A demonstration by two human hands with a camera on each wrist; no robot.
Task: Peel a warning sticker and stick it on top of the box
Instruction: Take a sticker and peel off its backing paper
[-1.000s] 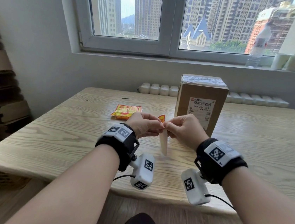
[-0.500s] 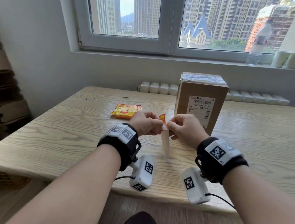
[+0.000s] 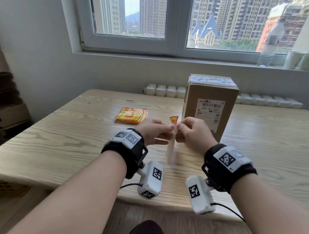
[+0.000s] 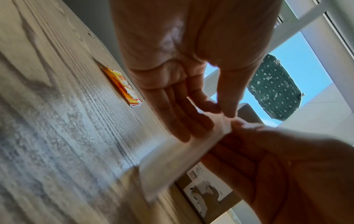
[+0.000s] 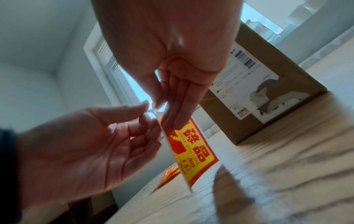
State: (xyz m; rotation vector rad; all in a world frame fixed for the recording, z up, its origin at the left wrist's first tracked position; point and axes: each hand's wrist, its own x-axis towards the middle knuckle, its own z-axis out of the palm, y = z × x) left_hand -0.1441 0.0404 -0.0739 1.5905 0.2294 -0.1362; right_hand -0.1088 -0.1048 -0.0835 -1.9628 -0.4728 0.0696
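Note:
I hold a red-and-yellow warning sticker [image 5: 191, 151] upright above the table, between my hands. In the head view its white back [image 3: 171, 147] hangs down, and a printed corner sticks up above my fingers. My left hand [image 3: 164, 129] pinches the top edge with thumb and forefinger, its other fingers nearly straight. My right hand [image 3: 182, 128] pinches the same edge from the other side, with its fingers lying along the printed face. I cannot tell whether the sticker has parted from its backing. The brown cardboard box [image 3: 210, 96] stands upright just behind my right hand, its top taped.
A small stack of the same stickers [image 3: 130, 115] lies on the wooden table [image 3: 70, 136], left of my hands. A shipping label [image 3: 209, 109] covers the box front. A bottle [image 3: 269, 45] and cups stand on the windowsill. Cardboard is piled at the far left.
Both hands stay together at the sticker's top edge. The lower fingers of my left hand have straightened out. The hanging end of the sheet has swung a little and is blurred.

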